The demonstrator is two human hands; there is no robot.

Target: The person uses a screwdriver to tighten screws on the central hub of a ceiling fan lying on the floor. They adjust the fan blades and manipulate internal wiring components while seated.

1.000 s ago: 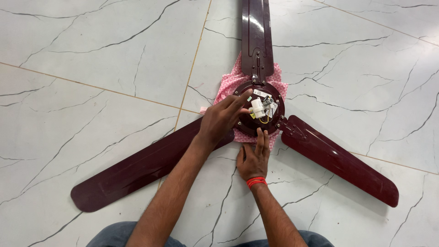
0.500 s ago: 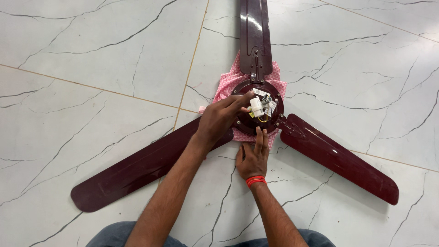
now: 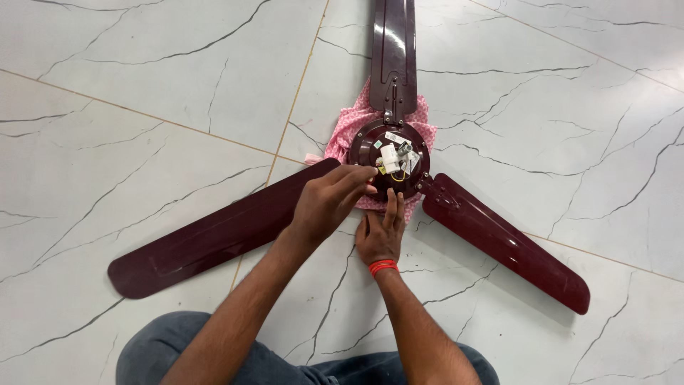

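Maroon ceiling fan (image 3: 388, 153) lies on marble floor (image 3: 142, 107), hub at upper centre on pink cloth (image 3: 342, 132); left hand (image 3: 328, 203), fingers bunched, has slid back to hub's left edge, uncovering white capacitor (image 3: 390, 157); right hand (image 3: 381, 235) stays flat, bracing the hub's lower rim.

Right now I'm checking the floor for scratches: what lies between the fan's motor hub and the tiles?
In the head view, a pink patterned cloth lies bunched under the maroon motor hub, between it and the white marble-look floor tiles.
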